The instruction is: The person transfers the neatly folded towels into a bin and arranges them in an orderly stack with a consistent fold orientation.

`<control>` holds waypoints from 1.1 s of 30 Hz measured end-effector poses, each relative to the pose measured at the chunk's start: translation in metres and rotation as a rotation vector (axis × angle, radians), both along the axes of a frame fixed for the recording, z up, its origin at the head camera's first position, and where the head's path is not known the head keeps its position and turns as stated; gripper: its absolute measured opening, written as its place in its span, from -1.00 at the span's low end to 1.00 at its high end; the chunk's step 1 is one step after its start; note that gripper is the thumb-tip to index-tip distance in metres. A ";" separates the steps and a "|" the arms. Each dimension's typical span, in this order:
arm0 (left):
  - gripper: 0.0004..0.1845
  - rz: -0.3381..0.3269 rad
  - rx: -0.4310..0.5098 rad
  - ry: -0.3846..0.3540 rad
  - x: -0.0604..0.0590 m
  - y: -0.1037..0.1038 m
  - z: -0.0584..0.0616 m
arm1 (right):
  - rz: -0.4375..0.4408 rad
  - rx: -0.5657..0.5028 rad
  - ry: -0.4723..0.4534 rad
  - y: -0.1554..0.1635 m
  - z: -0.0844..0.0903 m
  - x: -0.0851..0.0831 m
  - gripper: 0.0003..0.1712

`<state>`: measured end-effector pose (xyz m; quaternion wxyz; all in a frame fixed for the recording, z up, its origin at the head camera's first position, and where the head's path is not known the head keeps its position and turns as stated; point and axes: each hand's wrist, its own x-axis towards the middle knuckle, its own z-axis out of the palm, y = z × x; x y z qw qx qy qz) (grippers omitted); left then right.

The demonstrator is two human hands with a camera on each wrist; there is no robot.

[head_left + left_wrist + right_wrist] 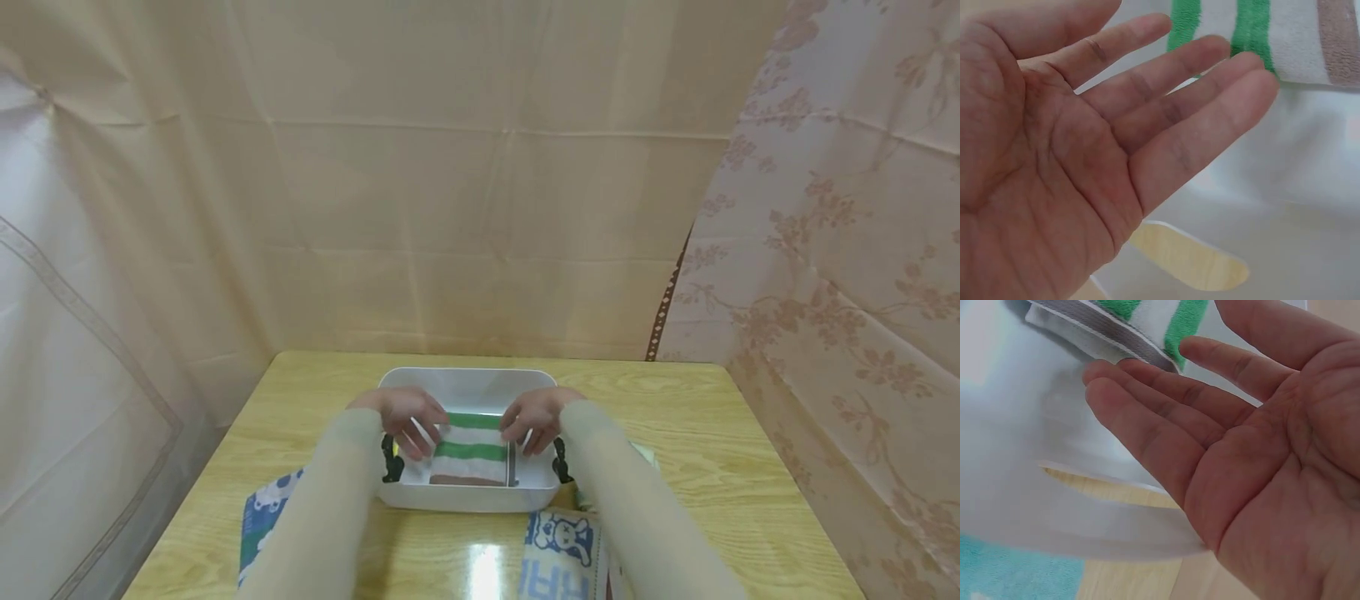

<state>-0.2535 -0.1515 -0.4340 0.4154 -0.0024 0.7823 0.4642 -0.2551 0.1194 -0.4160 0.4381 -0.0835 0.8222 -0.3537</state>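
Note:
A striped towel (470,452) in green, white and brown lies folded inside a white plastic basket (465,498). Over the basket's left part is my left hand (408,421); its fingers are nearly straight, with the tips at the towel's left edge. Mirroring it, my right hand (534,419) reaches in from the other side, fingers extended beside the towel's right edge. In the right wrist view, a grey band with white lines edges the towel (1147,325). Both palms show bare in the wrist views, holding nothing.
The basket stands on a wood-grain table (660,417). A blue patterned cloth (262,517) lies at the left, partly under my sleeve. Nearer me on the right is a blue and white cloth (558,550) with an animal print. Curtains (480,208) hang behind the table.

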 end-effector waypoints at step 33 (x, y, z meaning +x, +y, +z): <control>-0.50 -0.010 0.138 0.173 0.017 -0.071 0.056 | 0.003 -0.304 -0.040 0.085 0.013 -0.012 -0.40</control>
